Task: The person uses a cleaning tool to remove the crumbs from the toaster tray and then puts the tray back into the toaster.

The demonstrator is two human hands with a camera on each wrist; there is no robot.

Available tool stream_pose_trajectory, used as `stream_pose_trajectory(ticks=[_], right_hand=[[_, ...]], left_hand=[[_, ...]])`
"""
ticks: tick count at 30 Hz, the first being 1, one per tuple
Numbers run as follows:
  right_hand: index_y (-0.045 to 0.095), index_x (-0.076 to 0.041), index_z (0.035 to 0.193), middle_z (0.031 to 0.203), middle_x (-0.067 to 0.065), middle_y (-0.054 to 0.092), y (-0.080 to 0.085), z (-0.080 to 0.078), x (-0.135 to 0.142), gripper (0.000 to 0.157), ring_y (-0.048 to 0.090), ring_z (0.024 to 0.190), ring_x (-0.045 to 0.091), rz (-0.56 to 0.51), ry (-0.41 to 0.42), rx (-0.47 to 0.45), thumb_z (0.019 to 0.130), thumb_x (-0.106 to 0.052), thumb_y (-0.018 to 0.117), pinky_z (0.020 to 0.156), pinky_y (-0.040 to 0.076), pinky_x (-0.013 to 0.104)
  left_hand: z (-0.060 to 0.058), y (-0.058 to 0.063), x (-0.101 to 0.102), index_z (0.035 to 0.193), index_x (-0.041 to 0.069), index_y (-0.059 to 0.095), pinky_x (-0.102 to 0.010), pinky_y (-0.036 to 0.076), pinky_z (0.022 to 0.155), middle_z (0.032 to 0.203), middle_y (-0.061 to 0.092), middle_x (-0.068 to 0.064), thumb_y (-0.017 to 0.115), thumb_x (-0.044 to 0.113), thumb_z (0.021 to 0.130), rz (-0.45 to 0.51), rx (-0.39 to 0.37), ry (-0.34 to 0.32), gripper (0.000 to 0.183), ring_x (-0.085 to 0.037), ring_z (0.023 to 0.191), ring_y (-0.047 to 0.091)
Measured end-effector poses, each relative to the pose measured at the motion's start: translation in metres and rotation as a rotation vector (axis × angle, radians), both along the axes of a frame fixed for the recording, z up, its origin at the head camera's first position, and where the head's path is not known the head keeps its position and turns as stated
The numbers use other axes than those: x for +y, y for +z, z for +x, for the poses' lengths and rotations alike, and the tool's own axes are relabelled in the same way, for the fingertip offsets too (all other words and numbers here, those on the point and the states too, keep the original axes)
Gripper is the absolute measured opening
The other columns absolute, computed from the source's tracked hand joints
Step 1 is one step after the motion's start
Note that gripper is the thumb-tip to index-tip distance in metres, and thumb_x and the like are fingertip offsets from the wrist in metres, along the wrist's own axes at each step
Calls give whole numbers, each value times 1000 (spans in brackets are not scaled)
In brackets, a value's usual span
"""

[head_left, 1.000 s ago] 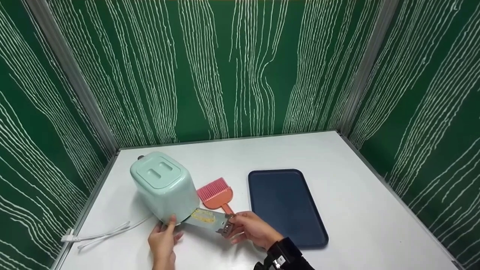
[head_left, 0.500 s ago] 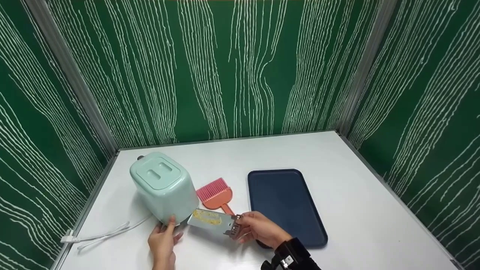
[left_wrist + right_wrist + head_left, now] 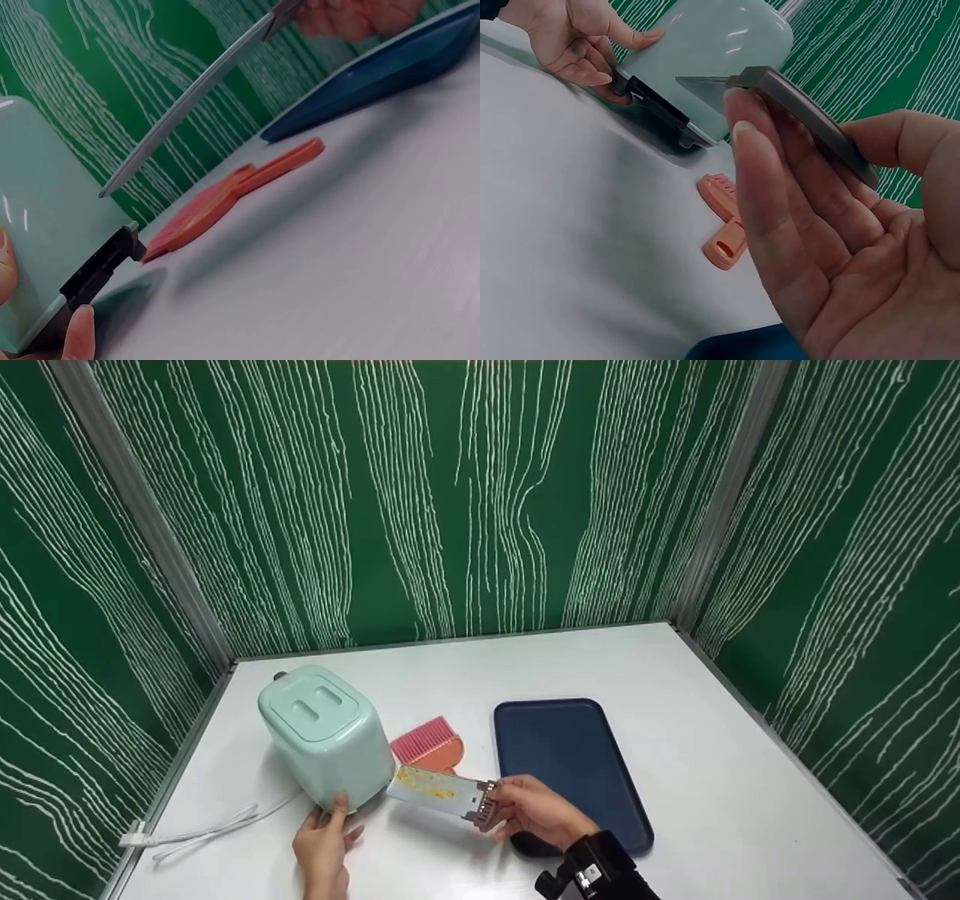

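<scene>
A yellow-flecked metal plate, pinched in right hand fingers, partly hides a brush near a navy tray. Left hand fingers clasp a mint appliance.

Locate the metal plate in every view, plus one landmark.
Head: metal plate lower middle, yellow-marked face showing.
Left wrist: metal plate upper middle, nearly edge-on.
Right wrist: metal plate upper middle, dark end nearest the camera.
Shared landmark: pale green appliance, left in the first two, top in the third.
</scene>
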State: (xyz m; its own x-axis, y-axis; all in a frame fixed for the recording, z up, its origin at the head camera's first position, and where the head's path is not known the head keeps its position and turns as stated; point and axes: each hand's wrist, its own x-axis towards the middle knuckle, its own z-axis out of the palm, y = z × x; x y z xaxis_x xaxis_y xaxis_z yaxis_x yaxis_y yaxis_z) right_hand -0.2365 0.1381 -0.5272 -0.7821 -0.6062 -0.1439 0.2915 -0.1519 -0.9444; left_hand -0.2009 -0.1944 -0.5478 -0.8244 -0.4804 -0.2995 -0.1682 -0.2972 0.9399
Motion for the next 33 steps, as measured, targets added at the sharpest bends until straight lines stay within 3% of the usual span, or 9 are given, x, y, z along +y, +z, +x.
stream_pose_trajectory(ticks=[8,14,23,33], right_hand=[[64,14,125,95,13,79,0,-2,0,33,77,79,18,31,-14,6,103,-11,58,64,63,23],[65,11,124,93,11,79,-1,-2,-1,31,77,79,17,29,-11,-6,105,-11,57,64,63,23],[64,12,124,92,12,79,-1,-3,-2,31,77,78,17,22,-17,-10,104,-10,55,63,64,23],[66,9,120,94,11,79,-2,-3,-3,28,77,79,17,8,-1,-5,103,-8,52,65,63,23]], left_hand=[[2,-3,0,161,-13,26,-25,65,73,156,41,-40,74,38,101,-42,6,13,92,-13,78,77],[3,-2,0,159,-15,29,-23,65,73,146,50,-43,74,39,101,-141,-33,39,91,-12,79,76],[5,2,-1,158,-15,32,-22,64,71,141,57,-41,76,43,100,-206,-78,64,93,-14,83,74],[10,1,-3,158,-14,33,-28,65,78,143,55,-39,74,48,100,-268,-103,75,94,-41,117,70]])
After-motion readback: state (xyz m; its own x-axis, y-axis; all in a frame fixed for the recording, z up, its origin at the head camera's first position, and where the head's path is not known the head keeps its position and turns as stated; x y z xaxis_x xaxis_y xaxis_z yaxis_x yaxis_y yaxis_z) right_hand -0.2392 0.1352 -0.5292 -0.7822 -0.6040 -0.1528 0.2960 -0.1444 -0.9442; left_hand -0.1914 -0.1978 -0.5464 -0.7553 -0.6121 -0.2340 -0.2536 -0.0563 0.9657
